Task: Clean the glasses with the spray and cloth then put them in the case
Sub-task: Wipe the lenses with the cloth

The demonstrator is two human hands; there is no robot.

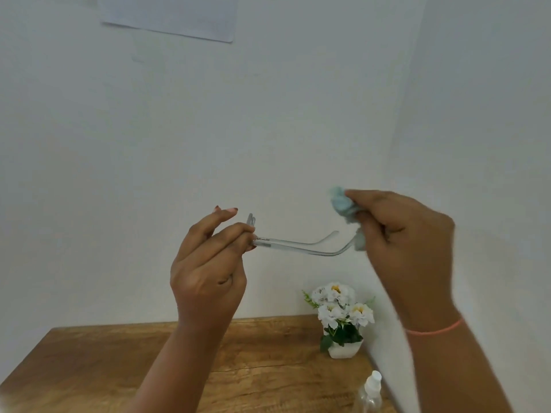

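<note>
left hand [208, 263]: glasses [298, 247] | right hand [399, 231]: cloth [343, 205] | nearby: flowers [343, 311], spray [371, 391]

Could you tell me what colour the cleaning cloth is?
Pale blue-green crumpled cloth, head view.

Both hands are raised well above the wooden table [125, 362], whose left and middle show bare and open to a reach. At the table's right end a flower pot [343, 348] stands against the wall, and a clear spray bottle [371, 393] stands nearer, close to the right forearm. Between the left hand [208, 263] and right hand [399, 234] the glasses [298, 247] stretch their temples across the gap; a paper sheet [170, 16] hangs high on the wall
</note>
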